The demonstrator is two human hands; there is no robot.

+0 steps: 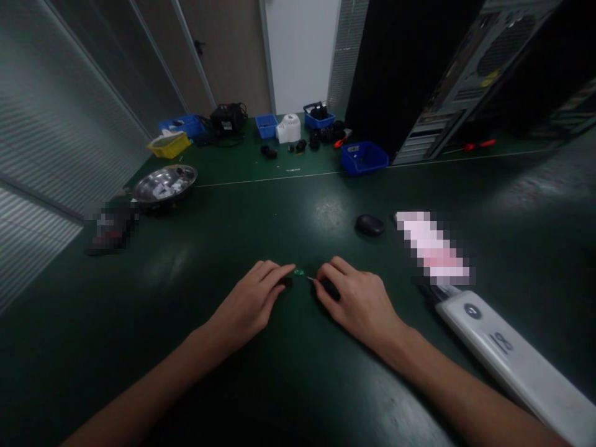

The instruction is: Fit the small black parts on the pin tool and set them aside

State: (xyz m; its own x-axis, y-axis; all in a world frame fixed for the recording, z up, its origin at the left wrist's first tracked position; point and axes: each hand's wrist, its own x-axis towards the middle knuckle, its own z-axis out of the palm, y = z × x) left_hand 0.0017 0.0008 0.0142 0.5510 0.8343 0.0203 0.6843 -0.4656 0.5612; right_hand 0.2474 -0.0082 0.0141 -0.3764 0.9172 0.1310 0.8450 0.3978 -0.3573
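Bare forearms [428, 360] reach in across a dark green worktop [288, 379], bringing 2 hands close together at a tiny green piece [299, 272] that lies on the surface between them. The right hand [356, 295] closes its fingers around a slim tool [309, 277], whose thin metal tip points at the tiny green piece; from where I stand, I cannot tell whether they touch. The left hand [258, 292] extends its index finger to the piece's edge, the thumb a narrow gap below, near a small dark item [285, 282]; whether those fingers grip anything is unclear. Beyond the right hand sits a black mouse [370, 225], near a pink-and-white item [433, 248] blurred past recognition. A long white case [516, 354] slants down the right side. To the left, a metal bowl [145, 187] holds white scraps, a yellow tray [171, 149] just behind it. Farther back, a white vented housing [288, 129] stands between 2 small blue bins [267, 130], with a larger blue bin [371, 165] nearer, to the right.
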